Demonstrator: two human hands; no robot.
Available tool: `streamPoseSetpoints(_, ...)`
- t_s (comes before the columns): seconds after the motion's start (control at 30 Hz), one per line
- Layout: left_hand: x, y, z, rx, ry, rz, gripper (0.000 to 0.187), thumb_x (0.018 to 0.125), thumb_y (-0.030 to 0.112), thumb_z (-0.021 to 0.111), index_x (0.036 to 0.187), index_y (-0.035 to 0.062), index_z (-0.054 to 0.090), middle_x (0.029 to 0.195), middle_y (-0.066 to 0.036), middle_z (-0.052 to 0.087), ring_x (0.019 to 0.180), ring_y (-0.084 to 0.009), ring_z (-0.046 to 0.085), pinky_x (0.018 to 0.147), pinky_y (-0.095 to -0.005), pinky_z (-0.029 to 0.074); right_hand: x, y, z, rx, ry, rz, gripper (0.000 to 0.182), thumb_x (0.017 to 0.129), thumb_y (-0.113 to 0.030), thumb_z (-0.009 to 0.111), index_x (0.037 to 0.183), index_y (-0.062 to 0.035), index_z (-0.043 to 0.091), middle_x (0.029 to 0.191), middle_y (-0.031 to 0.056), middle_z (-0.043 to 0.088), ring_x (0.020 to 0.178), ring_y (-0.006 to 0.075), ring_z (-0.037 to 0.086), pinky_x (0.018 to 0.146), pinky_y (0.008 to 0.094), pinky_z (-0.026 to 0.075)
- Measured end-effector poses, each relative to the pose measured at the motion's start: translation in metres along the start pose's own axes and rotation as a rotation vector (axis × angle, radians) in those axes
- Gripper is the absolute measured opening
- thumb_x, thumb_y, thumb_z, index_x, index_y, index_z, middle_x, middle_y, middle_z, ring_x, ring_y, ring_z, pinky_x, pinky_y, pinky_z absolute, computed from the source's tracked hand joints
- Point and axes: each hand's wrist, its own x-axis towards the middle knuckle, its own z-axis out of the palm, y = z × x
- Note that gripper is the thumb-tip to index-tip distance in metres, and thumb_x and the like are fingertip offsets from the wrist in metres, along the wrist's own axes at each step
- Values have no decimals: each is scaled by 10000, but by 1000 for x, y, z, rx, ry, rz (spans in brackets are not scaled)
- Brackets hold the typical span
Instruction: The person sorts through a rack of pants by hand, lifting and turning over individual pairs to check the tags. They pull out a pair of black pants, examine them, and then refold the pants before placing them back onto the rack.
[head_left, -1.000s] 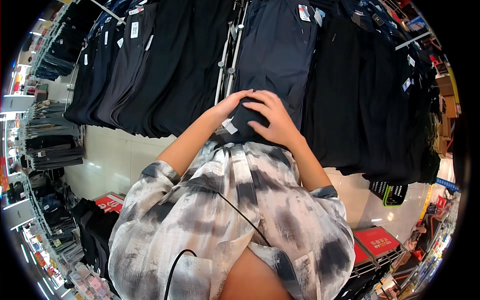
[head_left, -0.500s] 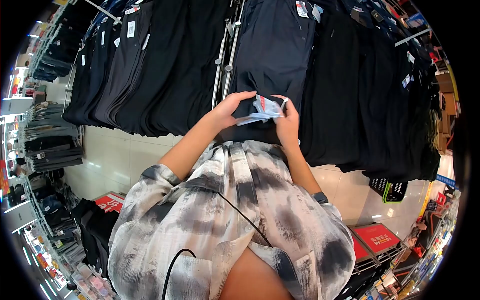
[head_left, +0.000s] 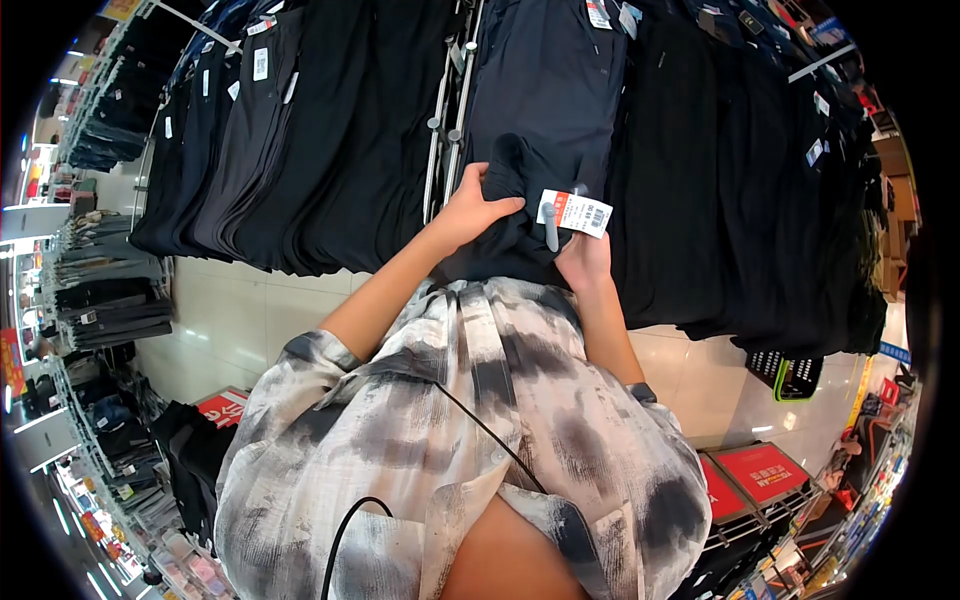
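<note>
Between my hands is a bunched-up pair of dark trousers, gathered in front of the rack. My left hand is closed on its left side, thumb lying across the cloth. On the right side, my right hand grips the trousers from below, its fingers partly hidden by the cloth and a tag. That white price tag, with a red corner and barcode, lies face up over the right hand. A small grey plastic piece hangs beside the tag.
Dark trousers hang in close rows left and right of metal rack bars. Navy trousers hang straight ahead. Red signs stand at lower right, near a black basket with a green rim. More clothes racks line the left.
The tag, blurred and held between both hands before, now lies flat and readable at the right hand. Bunched dark cloth has come up between the hands, and the left hand has closed on it.
</note>
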Motion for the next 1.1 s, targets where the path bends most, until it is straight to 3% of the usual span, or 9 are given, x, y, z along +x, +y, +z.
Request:
streamPoseSetpoints(0.1,-2,-10,2,301,144,418,818,805,222,795,1422,-39,324,1378,-230,457,1297,-315,484,1094,-383,393,-2,1,5,-20,10,-14,385,1050,-296,392,1316,-77,563,1230,81,666,1165,207,615,1044,380,450)
streamPoseSetpoints(0.3,-16,2,2,394,90,511,746,792,174,782,1408,-1,400,1414,-228,425,1328,-396,430,1119,-421,363,-7,-3,9,-50,0,-38,405,1036,-285,400,1312,-34,558,1174,76,677,1110,193,629,1032,362,460)
streamPoseSetpoints(0.33,-16,2,2,469,118,533,714,787,165,782,1389,9,431,1421,-225,422,1332,-403,420,1119,-430,362,-9,-4,8,-14,-134,-29,389,1037,-282,419,1286,-23,570,1128,61,683,1040,164,650,969,324,500)
streamPoseSetpoints(0.43,-17,-1,2,664,177,590,627,777,152,780,1334,40,516,1449,-211,409,1351,-409,391,1126,-447,353,-1,-3,-5,18,-159,-33,372,1042,-292,446,1266,-29,584,1044,40,678,950,126,661,894,272,528)
streamPoseSetpoints(0.47,-16,0,2,712,180,606,600,777,158,777,1317,52,539,1462,-202,403,1361,-401,382,1131,-448,347,1,-4,-8,11,-101,-24,453,1035,-385,456,1312,-40,553,1010,39,692,912,141,677,839,261,535)
streamPoseSetpoints(0.57,-13,0,2,759,158,653,538,777,159,774,1271,59,583,1478,-183,401,1367,-394,379,1133,-448,344,-2,-9,-5,-39,-59,-36,390,1062,-334,434,1244,-29,594,922,2,649,843,82,644,801,226,531)
streamPoseSetpoints(0.7,-4,1,4,702,71,674,450,789,151,772,1206,62,626,1468,-166,431,1366,-390,383,1128,-447,351,2,-15,-11,-70,54,-39,387,1065,-336,427,1245,-49,611,887,-19,647,810,75,639,760,208,521)
streamPoseSetpoints(0.93,11,-10,13,760,17,763,285,781,180,788,1036,87,699,1419,-154,486,1346,-382,403,1106,-444,373,4,-19,-18,49,15,0,369,1057,-316,451,1258,-47,604,969,28,711,840,108,691,733,242,556)
streamPoseSetpoints(1.1,3,-9,25,863,194,801,206,776,129,774,949,83,672,1384,-152,497,1322,-399,412,1057,-434,399,8,-16,-31,81,14,-26,401,1060,-337,440,1268,-32,596,991,30,707,862,116,693,747,249,561)
